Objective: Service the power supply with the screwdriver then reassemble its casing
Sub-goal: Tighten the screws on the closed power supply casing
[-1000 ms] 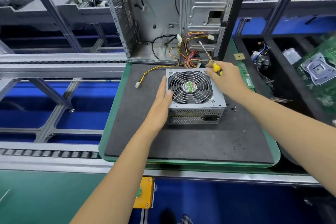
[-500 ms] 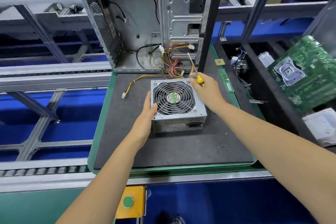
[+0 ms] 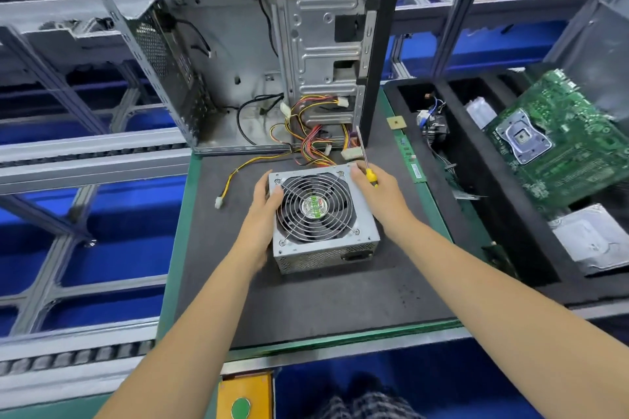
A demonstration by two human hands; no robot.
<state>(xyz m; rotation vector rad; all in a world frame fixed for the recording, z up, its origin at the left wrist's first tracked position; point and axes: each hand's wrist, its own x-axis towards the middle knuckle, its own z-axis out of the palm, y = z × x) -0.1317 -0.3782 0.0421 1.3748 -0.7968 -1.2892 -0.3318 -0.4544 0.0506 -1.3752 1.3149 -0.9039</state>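
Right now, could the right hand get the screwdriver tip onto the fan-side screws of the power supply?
Probably yes. The right hand already holds the screwdriver at the power supply's far right corner, and nothing covers the fan grille. The tip points away, so it must be turned first.

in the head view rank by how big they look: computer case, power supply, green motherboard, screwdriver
1. computer case
2. green motherboard
3. power supply, close to the motherboard in apparent size, so their order is unsure
4. screwdriver
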